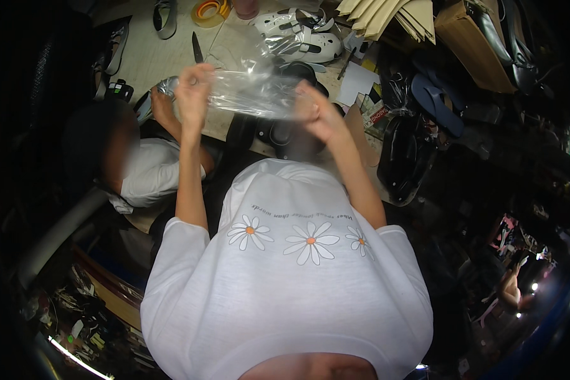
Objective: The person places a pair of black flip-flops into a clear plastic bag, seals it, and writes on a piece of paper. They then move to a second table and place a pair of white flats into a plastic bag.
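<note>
1. My left hand [194, 96] is raised over the table [142, 54], its fingers bent and pinching one end of some clear plastic [247, 96].
2. My right hand [318, 116] is at the opposite end of the plastic. It is blurred, but its fingers look curled onto that end.
3. The plastic is in the air between my two hands, stretched roughly level, wrinkled and shiny. I cannot tell whether it is a bag or a sheet.
4. Below it, nearer my body, is black footwear [278, 134], partly hidden by the blur.
5. Beyond my left hand lies a dark knife [197, 48], and farther off a yellow roll of tape [201, 17].
6. Past the plastic are white clogs [320, 45] with dark straps.
7. To my right are blue slippers [432, 101]; farther up are cream papers [392, 19] and a cardboard box [465, 47] with dark shoes [524, 69] at its side.
8. To my left is a co-worker in a white shirt [155, 171], one hand [164, 109] near mine.
</note>
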`<state>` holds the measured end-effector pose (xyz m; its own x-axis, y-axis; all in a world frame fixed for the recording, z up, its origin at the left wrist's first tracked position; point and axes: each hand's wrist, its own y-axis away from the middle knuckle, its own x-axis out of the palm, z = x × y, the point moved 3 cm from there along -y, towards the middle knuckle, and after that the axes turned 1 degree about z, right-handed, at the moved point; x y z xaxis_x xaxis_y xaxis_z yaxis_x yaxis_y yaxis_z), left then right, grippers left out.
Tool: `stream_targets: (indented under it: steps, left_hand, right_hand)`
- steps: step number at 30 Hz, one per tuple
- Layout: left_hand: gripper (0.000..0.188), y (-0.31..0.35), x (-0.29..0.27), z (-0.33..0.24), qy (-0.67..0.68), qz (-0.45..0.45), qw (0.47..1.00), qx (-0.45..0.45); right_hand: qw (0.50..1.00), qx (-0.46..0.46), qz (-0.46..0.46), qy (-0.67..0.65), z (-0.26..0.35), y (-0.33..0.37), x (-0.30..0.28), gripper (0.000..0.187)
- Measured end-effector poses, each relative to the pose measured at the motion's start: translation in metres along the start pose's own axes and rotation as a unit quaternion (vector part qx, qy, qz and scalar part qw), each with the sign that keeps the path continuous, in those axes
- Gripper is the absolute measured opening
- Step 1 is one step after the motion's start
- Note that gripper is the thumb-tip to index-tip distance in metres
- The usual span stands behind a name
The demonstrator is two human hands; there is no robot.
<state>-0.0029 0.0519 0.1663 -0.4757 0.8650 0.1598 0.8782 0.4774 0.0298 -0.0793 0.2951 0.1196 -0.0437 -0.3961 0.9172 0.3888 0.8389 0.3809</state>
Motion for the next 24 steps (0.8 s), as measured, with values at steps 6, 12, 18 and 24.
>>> stream_targets:
  steps: [6,12,18,24]
  left_hand:
    - [0.028,-0.019,-0.01,-0.003,-0.141,0.185,0.97,0.071]
    - [0.039,-0.009,0.015,-0.023,-0.584,0.07,0.786,0.188]
    - [0.073,-0.026,0.043,-0.043,-0.564,-0.043,0.789,0.241]
    - [0.086,-0.023,0.05,-0.075,-0.62,-0.012,0.74,0.261]
  right_hand:
    - [0.99,-0.101,-0.069,0.068,-0.018,0.018,-0.031,0.019]
    - [0.856,-0.018,-0.367,0.364,-0.047,0.045,-0.095,0.069]
    - [0.845,0.034,-0.361,0.393,-0.073,-0.003,-0.11,0.12]
    - [0.854,-0.172,-0.37,0.324,-0.04,0.078,-0.075,0.095]
